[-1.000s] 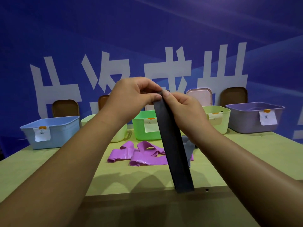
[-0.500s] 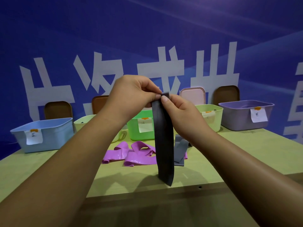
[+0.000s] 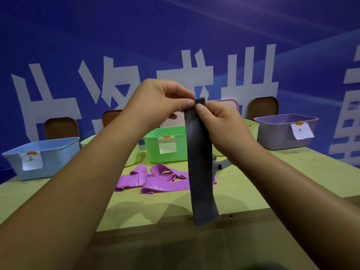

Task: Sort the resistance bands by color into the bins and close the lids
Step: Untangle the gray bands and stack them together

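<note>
Both hands, left hand (image 3: 163, 102) and right hand (image 3: 220, 121), pinch a dark grey resistance band's (image 3: 200, 162) top edge at frame centre; it hangs straight down.

Surface: yellow-green table (image 3: 58, 193), small hole near front edge.
Back row: blue bin (image 3: 44, 158), green bin (image 3: 165, 146), purple bin (image 3: 282, 131).
Middle: tangled purple bands (image 3: 155, 180).

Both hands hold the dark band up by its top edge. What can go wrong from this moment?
1. The left hand and right hand pinch only the top edge of the dark grey band; it may slip and fall.
2. Its hanging end may drag the purple bands when it is carried to a bin.
</note>
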Demonstrator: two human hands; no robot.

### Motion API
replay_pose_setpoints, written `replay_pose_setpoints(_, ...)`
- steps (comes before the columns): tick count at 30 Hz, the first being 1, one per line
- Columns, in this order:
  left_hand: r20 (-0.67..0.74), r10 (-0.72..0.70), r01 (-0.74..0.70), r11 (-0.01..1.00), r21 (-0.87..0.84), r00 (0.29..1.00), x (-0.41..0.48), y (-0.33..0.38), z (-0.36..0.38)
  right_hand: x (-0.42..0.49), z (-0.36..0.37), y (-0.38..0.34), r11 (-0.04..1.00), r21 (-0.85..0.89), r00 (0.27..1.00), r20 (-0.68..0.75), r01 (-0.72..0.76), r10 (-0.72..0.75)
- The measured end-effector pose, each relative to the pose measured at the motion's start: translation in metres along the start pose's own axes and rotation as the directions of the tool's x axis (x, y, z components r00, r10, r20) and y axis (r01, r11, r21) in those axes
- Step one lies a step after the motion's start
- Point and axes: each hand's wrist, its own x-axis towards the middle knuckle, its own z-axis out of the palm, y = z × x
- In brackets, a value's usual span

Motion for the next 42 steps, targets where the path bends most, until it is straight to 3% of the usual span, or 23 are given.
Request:
replay_pose_setpoints(4,-0.040,-0.106,0.100,0.985,-0.144,0.994,0.001,-0.026,0.023,0.004,-0.017,0.017,0.998,0.002,0.994,-0.082,-0.070,0.070)
replay_pose_setpoints(8,0.154,-0.242,0.257,0.962,-0.087,0.958,-0.006,-0.080,0.075,0.002,-0.028,0.055,0.975,0.046,0.970,-0.103,-0.219,0.222)
replay_pose_setpoints(11,0.354,-0.203,0.178,0.979,0.103,0.913,-0.019,-0.120,0.113,-0.007,-0.028,0.090,0.928,0.111,0.926,-0.087,-0.356,0.366)
replay_pose_setpoints(14,0.463,-0.177,0.043,0.957,0.286,0.868,-0.030,-0.151,0.139,-0.017,-0.024,0.125,0.871,0.162,0.872,-0.089,-0.465,0.482)
replay_pose_setpoints(21,0.574,-0.142,0.001,0.971,0.238,0.806,-0.028,-0.190,0.146,-0.024,-0.015,0.169,0.823,0.151,0.823,-0.079,-0.548,0.562)
replay_pose_setpoints(24,0.540,-0.118,-0.020,0.970,0.242,0.833,-0.028,-0.192,0.149,-0.026,-0.009,0.181,0.808,0.170,0.810,-0.073,-0.565,0.582)
replay_pose_setpoints(28,0.350,-0.089,-0.022,0.953,0.301,0.932,-0.031,-0.192,0.161,-0.031,-0.001,0.190,0.761,0.280,0.785,-0.038,-0.586,0.618)
replay_pose_setpoints(34,0.046,-0.044,0.037,0.990,0.139,0.998,-0.014,-0.164,0.152,-0.026,-0.004,0.182,0.840,0.250,0.858,-0.065,-0.481,0.510)
replay_pose_setpoints(42,0.023,-0.033,0.033,0.999,0.000,0.999,0.021,-0.084,0.114,-0.012,-0.033,0.119,0.911,0.323,0.959,-0.031,-0.258,0.283)
